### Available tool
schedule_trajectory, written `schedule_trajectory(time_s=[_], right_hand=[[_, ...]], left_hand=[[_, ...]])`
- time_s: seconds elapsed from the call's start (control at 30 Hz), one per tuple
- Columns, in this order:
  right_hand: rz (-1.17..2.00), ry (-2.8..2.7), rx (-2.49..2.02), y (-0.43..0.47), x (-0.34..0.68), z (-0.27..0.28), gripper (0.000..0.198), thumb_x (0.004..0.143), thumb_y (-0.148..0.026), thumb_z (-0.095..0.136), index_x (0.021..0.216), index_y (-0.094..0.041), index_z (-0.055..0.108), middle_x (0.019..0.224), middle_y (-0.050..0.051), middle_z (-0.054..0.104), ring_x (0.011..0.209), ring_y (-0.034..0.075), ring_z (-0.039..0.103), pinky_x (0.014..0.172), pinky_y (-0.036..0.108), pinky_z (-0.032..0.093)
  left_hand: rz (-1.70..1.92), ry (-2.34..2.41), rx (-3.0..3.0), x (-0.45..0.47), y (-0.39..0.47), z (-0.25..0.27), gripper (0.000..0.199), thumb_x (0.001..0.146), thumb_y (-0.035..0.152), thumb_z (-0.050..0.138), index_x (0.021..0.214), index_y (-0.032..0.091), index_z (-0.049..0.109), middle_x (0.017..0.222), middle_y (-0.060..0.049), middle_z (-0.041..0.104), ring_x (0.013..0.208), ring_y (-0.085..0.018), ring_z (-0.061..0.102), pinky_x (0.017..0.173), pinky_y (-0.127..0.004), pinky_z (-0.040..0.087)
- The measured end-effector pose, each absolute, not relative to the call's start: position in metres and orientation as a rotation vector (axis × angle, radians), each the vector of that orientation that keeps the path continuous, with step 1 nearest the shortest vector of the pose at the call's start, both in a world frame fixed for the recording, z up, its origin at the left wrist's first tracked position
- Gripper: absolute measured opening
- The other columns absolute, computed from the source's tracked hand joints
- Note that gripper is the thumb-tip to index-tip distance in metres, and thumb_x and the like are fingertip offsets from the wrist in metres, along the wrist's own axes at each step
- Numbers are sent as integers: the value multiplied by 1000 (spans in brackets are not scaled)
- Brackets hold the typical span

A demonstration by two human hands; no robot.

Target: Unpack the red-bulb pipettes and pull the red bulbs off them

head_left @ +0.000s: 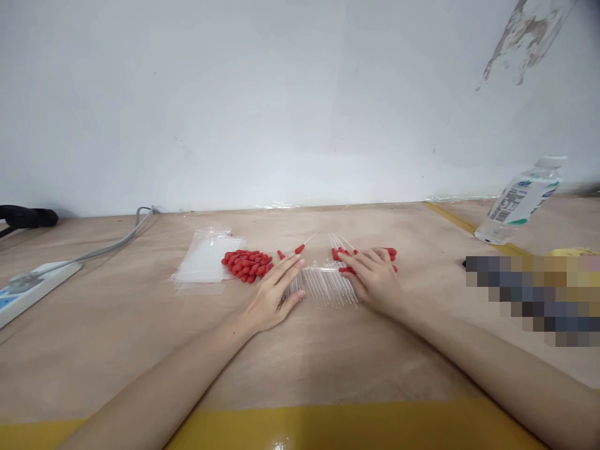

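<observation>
A row of thin clear tubes [325, 284] lies side by side between my hands. My left hand [272, 299] rests at the row's left end, fingers stretched out and thumb apart. Lying over the right end is my right hand [379, 281], palm down with fingers extended, partly covering red bulbs. Several droppers [341, 250], red bulbs on thin clear tubes, lie beyond its fingertips. One more dropper [300, 249] is just past my left fingertips. Left of that hand sits a heap of red rubber bulbs [246, 265]. What lies under both palms is hidden.
Clear plastic bags [201, 256] are stacked left of the heap. A white power strip [42, 290] with a grey cable lies at far left. On the right are a tilted-looking water bottle [520, 200] and a pixelated area. A white wall [281, 125] borders the table's back.
</observation>
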State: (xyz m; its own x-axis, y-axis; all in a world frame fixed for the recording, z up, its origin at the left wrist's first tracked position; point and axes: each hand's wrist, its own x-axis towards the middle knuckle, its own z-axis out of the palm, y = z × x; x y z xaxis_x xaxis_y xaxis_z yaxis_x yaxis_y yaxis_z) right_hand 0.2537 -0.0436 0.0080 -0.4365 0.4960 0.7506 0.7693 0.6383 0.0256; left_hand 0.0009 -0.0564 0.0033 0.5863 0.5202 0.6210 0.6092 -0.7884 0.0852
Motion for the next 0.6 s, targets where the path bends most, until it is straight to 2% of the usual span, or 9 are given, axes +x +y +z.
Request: schedule_trajectory(time_s=[0.13,0.3,0.47,0.6], right_hand=[[-529,-2149,-788,-60,239,-1,19,80,-13,49,94,-21,61,76,1,62,76,14,50,81,35,31],[-477,-2208,-667,-67,228,-1,18,80,-13,49,93,-19,61,74,0,62,76,13,51,82,35,34],[-445,-2194,-635,-65,222,-3,19,80,-26,56,97,-17,60,84,3,67,85,16,55,87,37,35],[-452,-2188,-551,-61,220,-8,12,81,-20,55,90,-16,61,80,2,67,82,13,57,78,31,41]], left_hand=[[-803,-782,-2566,8,-61,7,40,86,20,45,126,15,41,130,-11,45,125,-24,33,102,-46,33],[-819,-596,-2419,15,-63,4,23,82,21,53,102,10,58,109,-10,62,110,-22,51,97,-39,42],[-841,-556,-2396,18,-63,0,15,82,19,53,92,10,60,100,-9,66,100,-20,59,91,-35,48],[-833,-547,-2447,17,-64,0,13,82,18,52,90,10,60,98,-9,66,99,-19,59,92,-34,48]])
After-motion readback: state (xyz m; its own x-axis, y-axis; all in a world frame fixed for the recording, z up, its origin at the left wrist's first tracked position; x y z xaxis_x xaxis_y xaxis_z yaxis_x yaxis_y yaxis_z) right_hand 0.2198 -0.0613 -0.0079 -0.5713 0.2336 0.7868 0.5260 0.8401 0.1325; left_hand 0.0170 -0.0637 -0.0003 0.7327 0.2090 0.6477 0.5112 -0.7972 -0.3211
